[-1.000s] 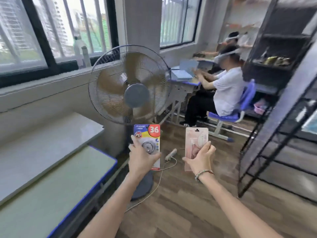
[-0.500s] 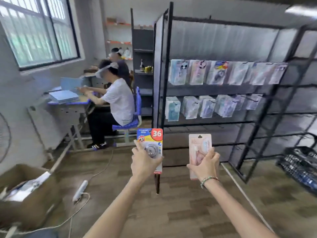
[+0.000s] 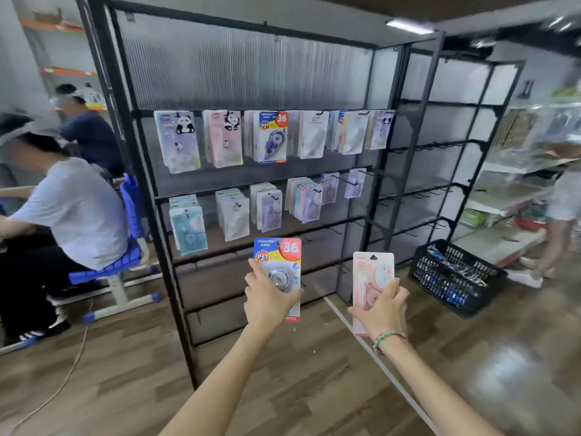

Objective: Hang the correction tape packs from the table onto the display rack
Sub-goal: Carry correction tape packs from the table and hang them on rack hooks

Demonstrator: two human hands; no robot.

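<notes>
Rack (image 3: 176, 278) swung nearer; basket (image 3: 490, 297) holds packs.

Both arms outstretched, left grip (image 3: 270, 298) and right grip (image 3: 382, 311) clenched.

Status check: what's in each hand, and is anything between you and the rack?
Left hand grips blue pack. Right hand grips pink pack. Both held up facing display rack, neither hung yet. Nothing between packs and hooks.

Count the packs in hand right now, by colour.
Blue/yellow "36" pack, in the left hand: 1
Pink pack, in the right hand: 1
Total held: 2
Neither is on the display rack yet.
</notes>
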